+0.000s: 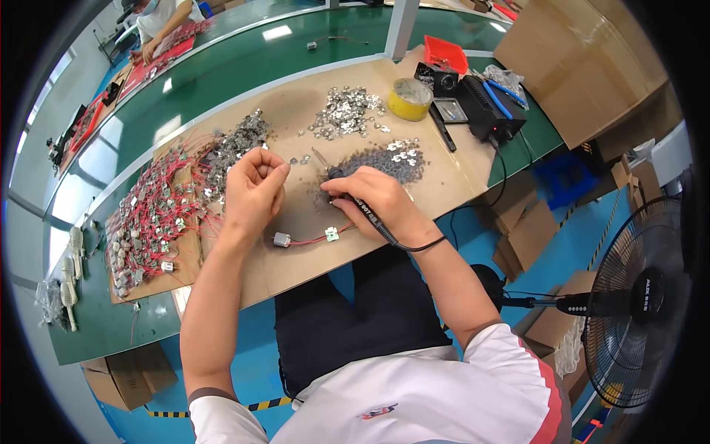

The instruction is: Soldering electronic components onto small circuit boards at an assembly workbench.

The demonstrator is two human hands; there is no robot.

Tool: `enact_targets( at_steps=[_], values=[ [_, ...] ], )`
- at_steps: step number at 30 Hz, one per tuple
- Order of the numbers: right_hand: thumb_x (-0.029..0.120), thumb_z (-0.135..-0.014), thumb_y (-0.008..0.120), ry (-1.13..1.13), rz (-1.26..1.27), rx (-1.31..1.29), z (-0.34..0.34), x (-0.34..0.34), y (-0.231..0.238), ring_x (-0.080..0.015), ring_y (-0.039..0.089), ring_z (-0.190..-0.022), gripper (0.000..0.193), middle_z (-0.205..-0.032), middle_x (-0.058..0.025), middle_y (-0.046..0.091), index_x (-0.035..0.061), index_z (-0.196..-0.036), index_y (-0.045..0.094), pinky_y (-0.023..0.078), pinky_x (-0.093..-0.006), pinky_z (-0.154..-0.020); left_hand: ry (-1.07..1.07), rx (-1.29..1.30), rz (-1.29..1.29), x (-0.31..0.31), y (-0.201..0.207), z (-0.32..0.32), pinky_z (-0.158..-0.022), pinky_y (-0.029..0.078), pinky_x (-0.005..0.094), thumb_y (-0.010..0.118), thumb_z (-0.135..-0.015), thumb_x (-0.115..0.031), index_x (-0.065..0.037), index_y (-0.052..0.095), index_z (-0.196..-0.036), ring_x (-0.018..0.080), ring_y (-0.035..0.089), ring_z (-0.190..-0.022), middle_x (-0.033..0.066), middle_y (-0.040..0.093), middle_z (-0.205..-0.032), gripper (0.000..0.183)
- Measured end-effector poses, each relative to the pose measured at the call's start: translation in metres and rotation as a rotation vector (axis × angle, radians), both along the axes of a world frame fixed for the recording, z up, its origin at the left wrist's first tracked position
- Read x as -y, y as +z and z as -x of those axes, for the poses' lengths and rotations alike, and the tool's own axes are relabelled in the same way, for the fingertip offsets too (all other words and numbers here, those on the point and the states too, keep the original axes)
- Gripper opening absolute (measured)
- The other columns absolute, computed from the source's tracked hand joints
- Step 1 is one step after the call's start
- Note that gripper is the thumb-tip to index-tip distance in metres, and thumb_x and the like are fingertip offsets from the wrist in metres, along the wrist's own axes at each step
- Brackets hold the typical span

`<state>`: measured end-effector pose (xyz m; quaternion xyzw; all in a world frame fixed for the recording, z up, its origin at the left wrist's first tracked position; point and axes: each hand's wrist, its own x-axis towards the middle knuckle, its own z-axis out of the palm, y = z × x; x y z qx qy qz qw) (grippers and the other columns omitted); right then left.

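My right hand (381, 200) grips a black soldering iron (367, 214) like a pen; its metal tip points up and away, over the cardboard sheet (296, 270). Left of it, my left hand (255, 189) is closed with thumb and fingers together; whatever they pinch is hidden. Between my forearms lies a small motor (282, 239), joined by red wires to a little green circuit board (331, 234). Beyond the iron is a dark patch of small metal parts (377, 164). A shiny heap of small metal pieces (346, 111) lies farther back.
Many wired motors (151, 214) are heaped at the left. At the back right are a yellow tape roll (409, 100), a black soldering station (492, 107) and a red tray (445, 54). A fan (643, 296) stands right. Another person (166, 22) works at far left.
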<state>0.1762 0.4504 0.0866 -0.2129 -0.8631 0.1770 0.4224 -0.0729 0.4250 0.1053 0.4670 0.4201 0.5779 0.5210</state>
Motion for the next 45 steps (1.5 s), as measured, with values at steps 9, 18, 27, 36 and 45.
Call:
enact_targets(
  at_steps=[9,18,27,36,45],
  values=[
    [0.014,-0.108,0.063,-0.158,0.431,-0.224,-0.021,0.032,-0.009,-0.0118,0.073,-0.078,0.039,-0.104,-0.0136,0.079,-0.0025,-0.143,0.058,0.061,-0.0243,-0.069,0.139,-0.570,-0.065,0.005,-0.004,-0.010,-0.060,0.049,0.0271,0.073,-0.085,-0.007,-0.001,0.068,-0.085,0.0098,0.059,-0.063,0.0025,0.065,-0.070,0.008],
    [0.002,-0.104,0.058,-0.101,0.271,-0.327,-0.030,0.037,-0.021,-0.0104,0.068,-0.061,0.017,-0.083,-0.0125,0.073,-0.0098,-0.114,0.065,0.061,-0.0263,-0.061,0.041,-0.916,-0.082,0.016,0.001,-0.019,-0.072,0.058,0.0424,0.071,-0.079,-0.014,-0.002,0.074,-0.081,0.0326,0.074,-0.075,0.0149,0.073,-0.077,0.012],
    [-0.001,-0.095,0.061,-0.128,0.111,-0.187,-0.033,0.034,-0.016,-0.0128,0.071,-0.062,0.014,-0.084,-0.0142,0.074,-0.0087,-0.104,0.069,0.061,-0.0262,-0.060,0.014,-0.986,-0.147,0.015,-0.006,-0.023,-0.075,0.059,0.0465,0.071,-0.080,-0.015,-0.002,0.074,-0.081,0.0369,0.074,-0.079,0.0166,0.074,-0.080,0.013],
    [0.000,-0.087,0.065,-0.093,0.030,-0.143,-0.033,0.031,-0.008,-0.0193,0.072,-0.065,0.012,-0.081,-0.0140,0.073,-0.0047,-0.098,0.069,0.055,-0.0276,-0.059,0.003,-0.989,-0.139,0.016,-0.002,-0.025,-0.075,0.058,0.0464,0.071,-0.080,-0.014,-0.002,0.074,-0.083,0.0372,0.074,-0.081,0.0175,0.074,-0.082,0.013],
    [0.002,-0.081,0.067,-0.110,0.015,-0.145,-0.034,0.032,-0.005,-0.0223,0.067,-0.060,0.015,-0.073,-0.0121,0.071,-0.0021,-0.095,0.071,0.052,-0.0310,-0.057,0.002,-1.011,-0.114,0.012,-0.003,-0.029,-0.073,0.058,0.0458,0.076,-0.081,-0.015,-0.002,0.075,-0.084,0.0361,0.073,-0.078,0.0165,0.073,-0.081,0.013]
  ],
)
